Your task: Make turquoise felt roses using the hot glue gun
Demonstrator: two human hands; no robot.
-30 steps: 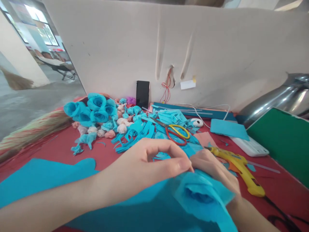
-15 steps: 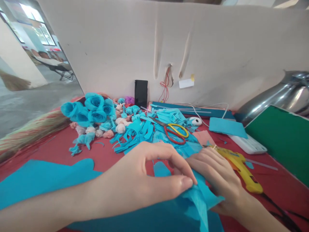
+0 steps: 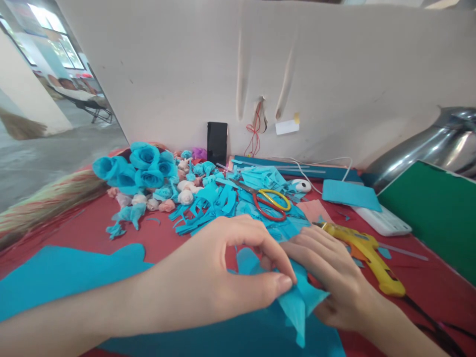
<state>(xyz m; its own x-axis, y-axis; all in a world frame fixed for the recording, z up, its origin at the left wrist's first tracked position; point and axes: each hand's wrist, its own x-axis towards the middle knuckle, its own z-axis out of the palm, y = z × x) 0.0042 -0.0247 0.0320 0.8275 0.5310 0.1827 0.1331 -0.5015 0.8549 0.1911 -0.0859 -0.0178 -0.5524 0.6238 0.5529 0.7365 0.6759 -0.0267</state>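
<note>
My left hand pinches the edge of a folded piece of blue crepe paper between thumb and index finger. The fingers of my right hand curl over the far side of the same piece, and its thumb is hidden. A pointed end of the paper hangs below both hands. Beneath them lies a larger blue sheet. Just beyond my hands, scissors with one red and one yellow handle rest on blue paper strips. To the right of my right hand lies a yellow glue gun.
Blue paper roses and small pale rosettes gather at back left. A phone leans on the white panel. Right stand a green board and a steel jug. Another blue sheet lies left on the red cloth.
Both hands have shifted slightly to the left with the crepe paper. Its hanging end now sits higher and further left, and more of the glue gun shows.
</note>
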